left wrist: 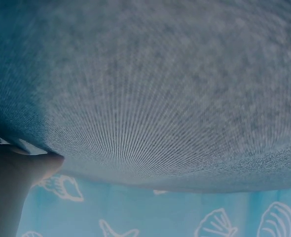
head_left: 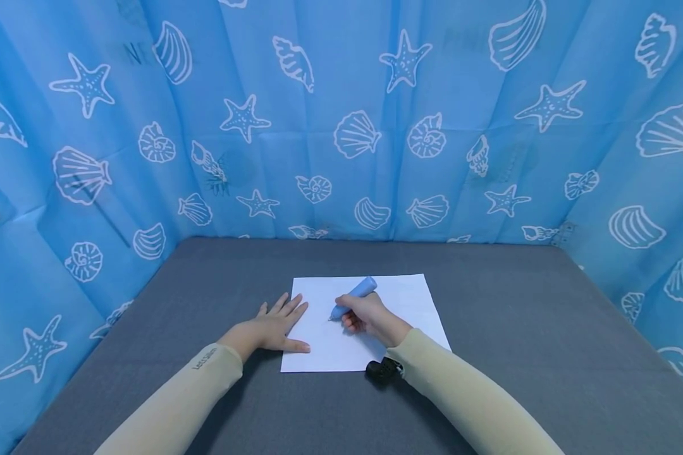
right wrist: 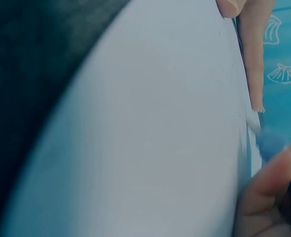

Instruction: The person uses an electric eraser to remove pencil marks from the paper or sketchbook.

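A sheet of white paper (head_left: 324,358) lies on the grey cloth. In the head view my left hand (head_left: 274,327) rests with spread fingers across the paper's left edge. My right hand (head_left: 372,314) grips a thick blue pen (head_left: 363,288), tilted so its tip points down and left, at or just above the sheet; contact cannot be told. In the right wrist view, the pen (right wrist: 272,143) is blurred beside the curled fingers of the right hand (right wrist: 266,200). Part of the left hand (left wrist: 12,180) shows at the left wrist view's lower left corner.
A grey cloth-covered table (head_left: 233,272) spreads around the paper. Behind it and at both sides hangs a blue curtain (head_left: 330,82) with white shells and starfish. A small black device (head_left: 382,371) sits under the right wrist, by the paper's front edge.
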Available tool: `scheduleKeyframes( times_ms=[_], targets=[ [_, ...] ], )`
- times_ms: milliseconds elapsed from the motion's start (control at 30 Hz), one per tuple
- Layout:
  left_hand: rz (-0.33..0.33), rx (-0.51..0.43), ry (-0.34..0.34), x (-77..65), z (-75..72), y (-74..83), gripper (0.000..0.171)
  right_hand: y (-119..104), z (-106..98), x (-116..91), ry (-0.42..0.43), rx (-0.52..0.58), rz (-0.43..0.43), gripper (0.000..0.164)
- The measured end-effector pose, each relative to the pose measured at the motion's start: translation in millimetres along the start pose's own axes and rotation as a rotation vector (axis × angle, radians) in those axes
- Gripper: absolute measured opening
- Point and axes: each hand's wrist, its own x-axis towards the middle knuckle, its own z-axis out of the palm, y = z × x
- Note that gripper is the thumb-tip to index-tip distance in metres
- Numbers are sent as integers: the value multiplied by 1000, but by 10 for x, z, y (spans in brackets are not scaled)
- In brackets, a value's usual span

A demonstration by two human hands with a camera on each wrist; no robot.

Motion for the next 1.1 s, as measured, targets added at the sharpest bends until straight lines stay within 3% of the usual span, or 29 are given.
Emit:
scheduleKeyframes(
  times_ms=[433,633,1100],
  targets=[
    [3,-6,-6,-8,-6,1,101,-4,-37,-19,10,61,-23,32],
    [0,-1,-11,-1,-9,3,102,-20,-32,-8,-10,13,2,29],
    [3,-8,-6,4,6,-15,102,9,-2,11,51,45,-17,26]
  ],
)
